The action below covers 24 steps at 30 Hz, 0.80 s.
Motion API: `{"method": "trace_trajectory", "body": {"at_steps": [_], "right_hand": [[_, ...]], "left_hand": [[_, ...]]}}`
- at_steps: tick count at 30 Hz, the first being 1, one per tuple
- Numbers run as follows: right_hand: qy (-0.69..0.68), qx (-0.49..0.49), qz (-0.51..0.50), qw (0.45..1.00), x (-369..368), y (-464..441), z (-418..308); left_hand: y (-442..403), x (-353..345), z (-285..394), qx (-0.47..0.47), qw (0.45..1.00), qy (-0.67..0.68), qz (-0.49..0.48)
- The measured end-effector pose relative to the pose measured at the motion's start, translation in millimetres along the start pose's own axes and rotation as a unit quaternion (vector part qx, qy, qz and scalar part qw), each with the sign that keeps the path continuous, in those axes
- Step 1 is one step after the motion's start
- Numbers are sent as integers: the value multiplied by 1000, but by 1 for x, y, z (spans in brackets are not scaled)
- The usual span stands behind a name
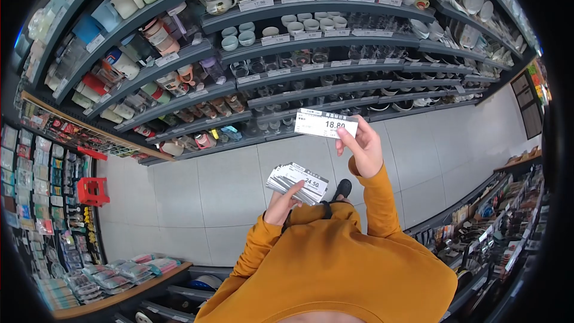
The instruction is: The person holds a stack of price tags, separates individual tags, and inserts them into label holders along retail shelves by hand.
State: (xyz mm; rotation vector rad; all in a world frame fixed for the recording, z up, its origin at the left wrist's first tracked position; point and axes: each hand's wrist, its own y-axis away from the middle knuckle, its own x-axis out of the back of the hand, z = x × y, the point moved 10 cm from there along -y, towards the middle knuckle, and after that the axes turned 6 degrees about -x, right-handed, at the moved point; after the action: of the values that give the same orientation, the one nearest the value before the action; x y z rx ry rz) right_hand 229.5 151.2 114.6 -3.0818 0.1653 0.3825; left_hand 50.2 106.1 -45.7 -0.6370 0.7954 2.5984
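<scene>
A stack of price tags (299, 182), the top one reading 24.50, is fanned out in my left hand (283, 204), whose thumb presses on top. My right hand (363, 148) pinches a single price tag (315, 124) reading 18.80 between thumb and fingers, raised in front of the lower shelves. The two hands are apart, the right one higher and farther forward. Beyond the single tag, shelves hold small bowls (246, 38), glasses and teapots, with price tags along the shelf edges (276, 40).
Grey floor tiles (233, 173) lie between the shelves and me. A red stool (94, 191) stands at the left near hanging goods. Packaged goods (122, 272) lie on a low counter at lower left. Another stocked shelf (472, 233) is at lower right.
</scene>
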Motion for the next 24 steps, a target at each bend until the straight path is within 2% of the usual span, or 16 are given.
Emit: {"method": "trace_trajectory", "body": {"at_steps": [24], "right_hand": [[-34, -5, 16, 999, 78, -21, -8]], "left_hand": [[-47, -55, -16, 3, 1000, -5, 20]]}}
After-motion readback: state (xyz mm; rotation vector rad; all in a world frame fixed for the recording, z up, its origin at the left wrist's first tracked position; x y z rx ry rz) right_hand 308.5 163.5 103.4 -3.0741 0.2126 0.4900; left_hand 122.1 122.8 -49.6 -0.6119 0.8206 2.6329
